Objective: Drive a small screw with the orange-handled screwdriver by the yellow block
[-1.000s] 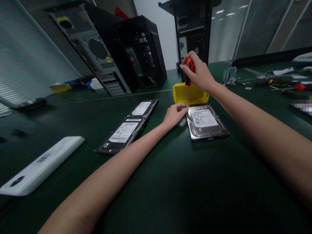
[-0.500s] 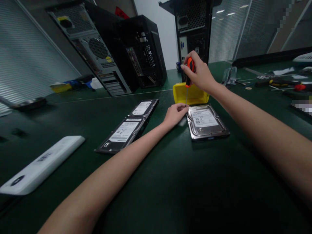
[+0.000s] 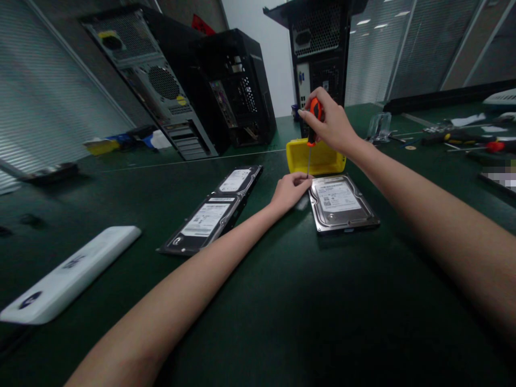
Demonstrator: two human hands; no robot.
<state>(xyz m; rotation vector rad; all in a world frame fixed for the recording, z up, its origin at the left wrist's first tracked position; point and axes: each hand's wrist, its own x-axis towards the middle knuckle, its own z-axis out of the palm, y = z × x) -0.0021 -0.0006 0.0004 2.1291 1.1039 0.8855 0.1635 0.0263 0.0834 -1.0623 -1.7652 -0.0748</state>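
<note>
A silver hard drive [image 3: 337, 200] with a white label lies flat on the green table. At its far left corner is my left hand [image 3: 288, 191], thumb and forefinger closed on that corner beside the screwdriver's tip. My right hand [image 3: 332, 121] grips the orange and black handle of a screwdriver [image 3: 315, 110] from above. Its shaft points almost straight down to the corner, where the fingers hide the tip and any screw. Directly behind the drive stands an open yellow case [image 3: 316, 157].
Two more hard drives [image 3: 207, 217] lie end to end on the left, near a white oblong device [image 3: 72, 274]. Black computer cases [image 3: 237, 91] stand at the back, one behind my right hand [image 3: 322, 37]. Pliers [image 3: 459, 138] and loose tools lie at the right.
Almost nothing differs. Both hands, the screwdriver and the hard drive keep their places; the whole view has shifted down very slightly.
</note>
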